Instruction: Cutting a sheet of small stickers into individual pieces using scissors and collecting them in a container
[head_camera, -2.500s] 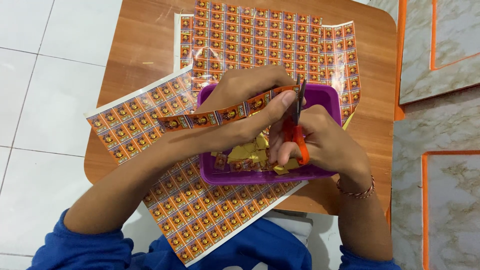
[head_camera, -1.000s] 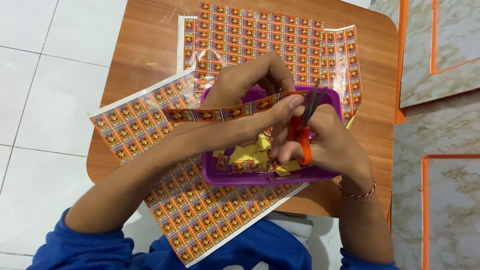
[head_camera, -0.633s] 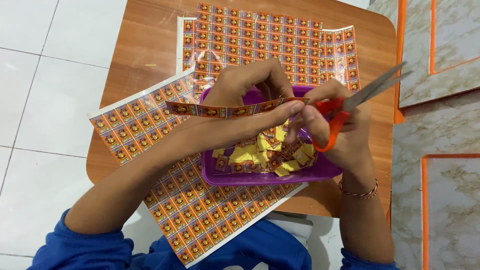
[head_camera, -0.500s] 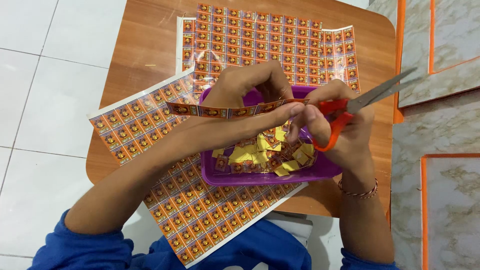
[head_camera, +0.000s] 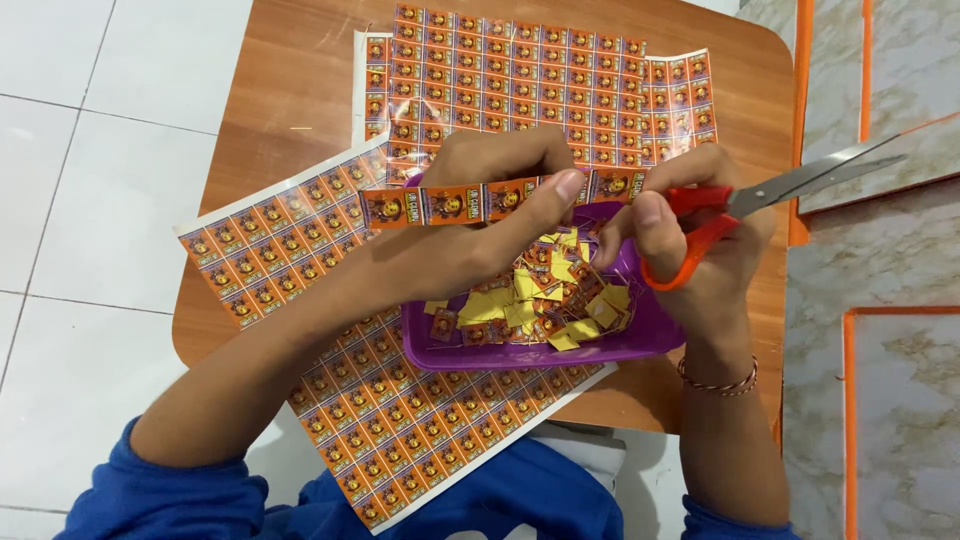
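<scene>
Above the purple tray (head_camera: 640, 345), a strip of orange labels (head_camera: 470, 203) runs level, pinched in the grip of the left hand (head_camera: 500, 215) between thumb and fingers, its right end reaching the fingers of the right hand (head_camera: 700, 235). That hand is clenched through the red handles of the scissors (head_camera: 760, 200), blades pointing right, away from the strip. Cut yellow and orange pieces (head_camera: 540, 295) fill the tray. Printed label sheets (head_camera: 540, 80) cover the wooden surface (head_camera: 290, 90).

The scissors (head_camera: 760, 205) have red handles and grey blades. The tray (head_camera: 640, 340) is purple, with yellow and orange bits (head_camera: 530, 295) inside. The sticker sheets (head_camera: 540, 90) show rows of orange squares on the brown desk (head_camera: 290, 90).
</scene>
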